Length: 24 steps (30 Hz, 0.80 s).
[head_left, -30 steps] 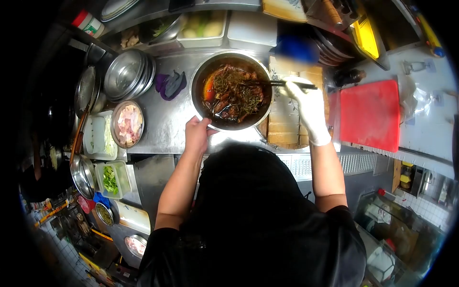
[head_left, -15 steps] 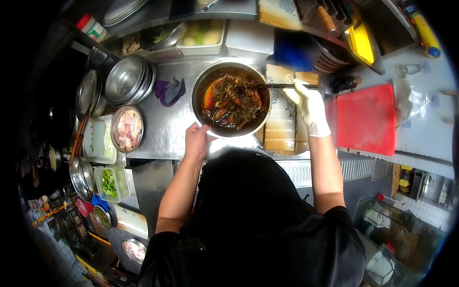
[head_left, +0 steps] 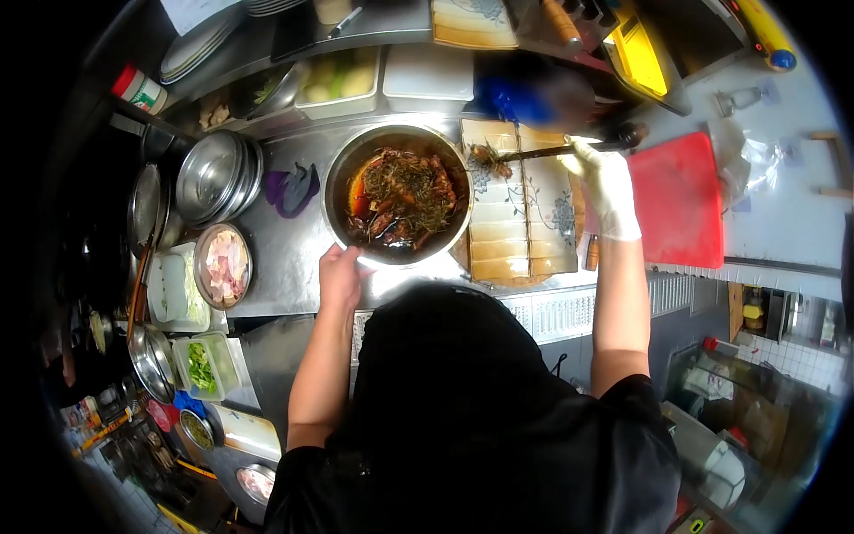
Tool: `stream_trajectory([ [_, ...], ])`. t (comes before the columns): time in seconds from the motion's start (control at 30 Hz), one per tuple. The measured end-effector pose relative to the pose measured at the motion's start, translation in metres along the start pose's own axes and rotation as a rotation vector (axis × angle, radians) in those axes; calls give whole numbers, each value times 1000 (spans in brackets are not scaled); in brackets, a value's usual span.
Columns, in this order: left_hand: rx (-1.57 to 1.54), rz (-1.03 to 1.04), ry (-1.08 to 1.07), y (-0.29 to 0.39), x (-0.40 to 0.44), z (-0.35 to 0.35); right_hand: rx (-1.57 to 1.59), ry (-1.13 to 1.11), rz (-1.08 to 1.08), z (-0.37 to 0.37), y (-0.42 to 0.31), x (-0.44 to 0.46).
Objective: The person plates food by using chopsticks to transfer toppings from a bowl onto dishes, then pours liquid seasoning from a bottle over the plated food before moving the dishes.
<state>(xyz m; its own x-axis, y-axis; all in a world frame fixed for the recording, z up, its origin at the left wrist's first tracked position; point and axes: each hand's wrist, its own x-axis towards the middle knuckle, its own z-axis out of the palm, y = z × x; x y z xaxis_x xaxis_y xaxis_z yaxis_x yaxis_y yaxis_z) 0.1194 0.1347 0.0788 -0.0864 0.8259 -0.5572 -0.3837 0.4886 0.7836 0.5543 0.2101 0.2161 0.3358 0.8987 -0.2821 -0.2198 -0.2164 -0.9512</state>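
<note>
A round metal pot [head_left: 335, 216] holds dark braised meat [head_left: 400, 198] with herbs, in a reddish sauce. My bare left hand [head_left: 342, 274] grips the pot's near left rim. In my gloved right hand [head_left: 602, 182] are dark chopsticks [head_left: 538, 153], which hold a piece of herb-covered meat [head_left: 490, 160] above the far left part of the patterned rectangular plates [head_left: 507, 240]. These plates lie side by side, just right of the pot.
Left of the pot are a purple cloth [head_left: 292, 190], stacked metal bowls [head_left: 211, 175] and a bowl of pale raw meat [head_left: 224, 265]. A red cutting board [head_left: 678, 203] lies at the right. Lidded and open containers [head_left: 428, 78] stand behind.
My right hand has moved right with the chopsticks, which have left the pot with a piece of meat and are now over the plates. My left hand stays on the pot's rim.
</note>
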Motion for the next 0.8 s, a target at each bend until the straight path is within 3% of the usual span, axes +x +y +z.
stream_trajectory([
  [0.07, 3, -6, 1, 0, 1, 0, -129, 38, 44, -6, 10, 10],
  [0.2, -4, -7, 3, 1, -1, 1, -56, 27, 31, -10, 33, 23],
  [0.4, -12, -8, 17, 3, -4, 4, -197, -11, -21, 1, 13, 13],
  [0.67, 13, 6, 14, 3, -3, 3, -142, 42, -124, 17, -23, -21],
  [0.73, 22, 20, 20, 6, -7, 6, 9, 43, -182, 31, -21, -30],
  [0.8, 27, 37, 24, 8, -9, 11, -375, -12, -173, 44, -27, -47],
])
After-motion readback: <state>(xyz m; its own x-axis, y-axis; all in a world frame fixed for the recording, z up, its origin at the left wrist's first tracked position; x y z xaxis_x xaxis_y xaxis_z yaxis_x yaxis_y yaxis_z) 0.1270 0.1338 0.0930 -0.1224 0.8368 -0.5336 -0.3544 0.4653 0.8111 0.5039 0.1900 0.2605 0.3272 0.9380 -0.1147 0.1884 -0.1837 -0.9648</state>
